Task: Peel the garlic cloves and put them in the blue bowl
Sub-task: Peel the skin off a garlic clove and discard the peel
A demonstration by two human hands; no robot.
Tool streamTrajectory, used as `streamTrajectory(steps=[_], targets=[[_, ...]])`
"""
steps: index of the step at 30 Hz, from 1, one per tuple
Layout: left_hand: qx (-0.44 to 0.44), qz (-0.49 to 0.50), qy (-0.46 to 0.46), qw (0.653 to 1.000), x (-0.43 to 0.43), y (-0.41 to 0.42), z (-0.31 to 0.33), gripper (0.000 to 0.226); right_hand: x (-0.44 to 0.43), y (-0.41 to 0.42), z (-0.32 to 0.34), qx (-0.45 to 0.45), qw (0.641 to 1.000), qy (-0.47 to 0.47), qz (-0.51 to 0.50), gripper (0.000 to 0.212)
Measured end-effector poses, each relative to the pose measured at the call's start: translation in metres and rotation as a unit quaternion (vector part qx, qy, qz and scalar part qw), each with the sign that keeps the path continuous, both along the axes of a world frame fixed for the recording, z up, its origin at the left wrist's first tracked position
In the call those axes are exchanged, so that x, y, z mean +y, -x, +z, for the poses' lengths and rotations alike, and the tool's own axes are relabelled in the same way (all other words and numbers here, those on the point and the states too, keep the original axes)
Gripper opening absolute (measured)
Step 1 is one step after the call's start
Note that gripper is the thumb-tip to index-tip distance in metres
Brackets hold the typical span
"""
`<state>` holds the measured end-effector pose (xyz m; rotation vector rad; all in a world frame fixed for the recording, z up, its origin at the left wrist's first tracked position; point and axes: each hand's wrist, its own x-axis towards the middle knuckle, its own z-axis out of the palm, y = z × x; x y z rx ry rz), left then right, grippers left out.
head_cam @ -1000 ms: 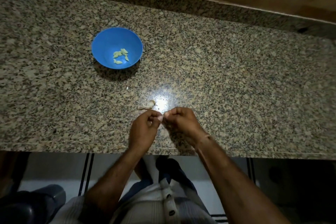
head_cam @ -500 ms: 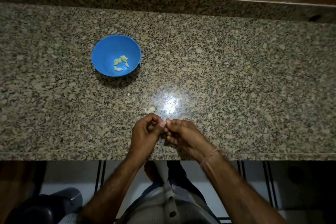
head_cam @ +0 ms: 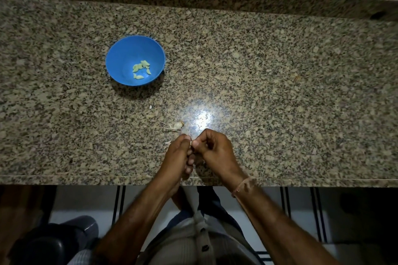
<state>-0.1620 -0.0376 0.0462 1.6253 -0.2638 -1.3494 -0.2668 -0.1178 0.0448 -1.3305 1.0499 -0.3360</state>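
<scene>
One blue bowl [head_cam: 121, 58] sits on the table [head_cam: 280, 71] and holds about six peeled cloves [head_cam: 141, 69]. Nearer the person and to the right of the bowl, one pale, skin-covered garlic piece [head_cam: 176, 125] lies on the table. One tiny white fleck [head_cam: 150, 107] lies between that piece and the bowl. Nearer the person again, the two hands meet. The left hand [head_cam: 177, 155] and right hand [head_cam: 215, 150] both have curled fingers, and their fingertips pinch one small pale clove [head_cam: 191, 142] between them. One thread [head_cam: 243, 186] circles the right wrist.

Single head view; looks steeply down from above onto granite counter [head_cam: 280, 92], near edge close
</scene>
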Motion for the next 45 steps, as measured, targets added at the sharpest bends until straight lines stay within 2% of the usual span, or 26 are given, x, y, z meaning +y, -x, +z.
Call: streamTrajectory(steps=[3,5,6,8,9,11,13,15,16,17,18,20,21,22,24,25,27,28,30,32,34,36,38,40,43,45], targets=[[-0.204,-0.075,0.047,0.975,0.003,0.003,0.004,0.029,-0.001,-0.002,0.002,-0.042,0.989,-0.138,-0.034,0.029],[-0.253,-0.08,0.052,0.963,0.004,0.003,0.001,0.029,-0.001,-0.005,0.006,-0.038,0.978,-0.198,-0.06,0.034],[-0.231,-0.067,0.044,0.97,0.002,0.003,0.002,0.03,0.001,-0.005,0.005,-0.022,0.985,-0.161,-0.058,0.037],[-0.15,-0.043,0.013,0.988,-0.003,0.002,0.003,0.035,0.004,-0.002,-0.003,0.045,0.997,0.06,-0.005,0.041],[-0.087,-0.031,-0.008,0.996,-0.005,0.002,0.006,0.038,0.005,-0.001,-0.007,0.088,0.979,0.182,0.03,0.041],[-0.021,-0.022,-0.029,0.999,-0.007,0.003,0.014,0.042,0.005,-0.001,-0.007,0.135,0.945,0.288,0.074,0.038],[-0.171,-0.062,-0.003,0.983,-0.004,0.002,0.005,0.04,0.0,-0.002,-0.011,0.138,0.956,0.249,0.071,0.041],[-0.364,-0.123,0.007,0.923,0.002,0.0,-0.009,0.035,-0.005,-0.003,-0.011,0.099,0.992,0.068,0.032,0.042],[-0.4,-0.127,0.003,0.907,0.003,0.0,-0.009,0.034,-0.005,-0.006,-0.008,0.084,0.996,-0.001,0.017,0.042],[-0.399,-0.117,-0.001,0.909,0.003,0.0,-0.011,0.035,-0.005,-0.007,-0.007,0.077,0.997,-0.007,0.017,0.041],[-0.341,-0.085,-0.009,0.936,0.001,-0.001,-0.009,0.037,-0.004,-0.008,-0.007,0.097,0.992,0.071,0.046,0.04],[-0.087,-0.007,-0.027,0.996,-0.006,-0.002,-0.004,0.044,-0.001,-0.008,-0.008,0.148,0.941,0.284,0.111,0.034],[0.009,0.01,-0.047,0.999,-0.009,-0.003,0.002,0.045,-0.001,-0.008,-0.007,0.155,0.923,0.328,0.125,0.031],[0.024,0.006,-0.051,0.998,-0.009,-0.004,0.004,0.045,-0.002,-0.009,-0.006,0.152,0.923,0.33,0.125,0.03],[-0.198,-0.069,-0.026,0.977,-0.006,-0.006,-0.002,0.042,-0.006,-0.01,-0.01,0.12,0.967,0.209,0.08,0.037],[-0.345,-0.104,-0.019,0.933,-0.002,-0.01,-0.007,0.039,-0.008,-0.01,-0.01,0.088,0.991,0.088,0.047,0.039],[-0.437,-0.119,-0.01,0.891,0.0,-0.012,-0.011,0.035,-0.008,-0.011,-0.006,0.054,0.998,-0.038,0.015,0.041],[-0.392,-0.093,-0.007,0.915,-0.001,-0.013,-0.012,0.037,-0.006,-0.012,-0.006,0.063,0.998,0.011,0.029,0.041],[-0.144,0.006,-0.015,0.989,-0.006,-0.013,-0.016,0.045,-0.002,-0.013,-0.012,0.128,0.961,0.23,0.082,0.038],[0.043,0.047,-0.081,0.995,-0.01,-0.013,-0.007,0.047,0.0,-0.016,-0.015,0.156,0.927,0.324,0.105,0.035],[-0.082,-0.007,-0.065,0.995,-0.006,-0.012,-0.005,0.045,0.0,-0.018,-0.015,0.123,0.961,0.237,0.067,0.04],[-0.348,-0.078,-0.007,0.934,0.002,-0.017,-0.017,0.038,-0.001,-0.019,-0.014,0.072,0.997,0.033,0.015,0.042],[-0.428,-0.089,0.031,0.899,0.006,-0.02,-0.017,0.034,0.003,-0.022,-0.007,0.039,0.991,-0.123,-0.023,0.044],[-0.344,-0.051,0.022,0.937,0.004,-0.021,-0.021,0.037,0.006,-0.023,-0.009,0.052,0.997,-0.05,-0.008,0.045],[-0.072,0.016,-0.038,0.997,0.0,-0.021,-0.014,0.044,0.007,-0.023,-0.014,0.108,0.984,0.141,0.032,0.046],[-0.138,-0.006,-0.01,0.99,0.002,-0.021,-0.013,0.042,0.005,-0.025,-0.013,0.085,0.993,0.081,0.011,0.042]])
